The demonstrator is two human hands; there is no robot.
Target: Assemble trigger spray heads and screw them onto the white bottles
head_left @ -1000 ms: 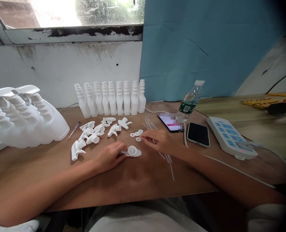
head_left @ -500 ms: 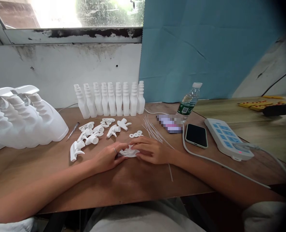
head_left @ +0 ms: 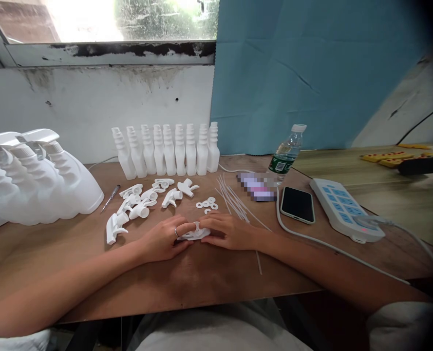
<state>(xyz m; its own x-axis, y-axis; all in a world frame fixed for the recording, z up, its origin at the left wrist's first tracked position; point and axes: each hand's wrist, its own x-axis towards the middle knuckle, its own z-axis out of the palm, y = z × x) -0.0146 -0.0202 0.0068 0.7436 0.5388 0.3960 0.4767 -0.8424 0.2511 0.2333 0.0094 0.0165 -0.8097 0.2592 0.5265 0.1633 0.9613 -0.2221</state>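
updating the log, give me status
Left grip and right grip: both on one white plastic trigger sprayer head. Round white flat washers just beyond, apparently not in the way.

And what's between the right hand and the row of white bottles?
Head view: small white washers, plus thin white tubes to their right, lie between right hand and bottles.

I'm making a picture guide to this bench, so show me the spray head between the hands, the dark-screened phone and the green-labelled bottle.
Spray head [head_left: 195,235]: head view, on its white body.
Dark-screened phone [head_left: 297,204]: head view, mid-screen.
Green-labelled bottle [head_left: 281,163]: head view, on its label.
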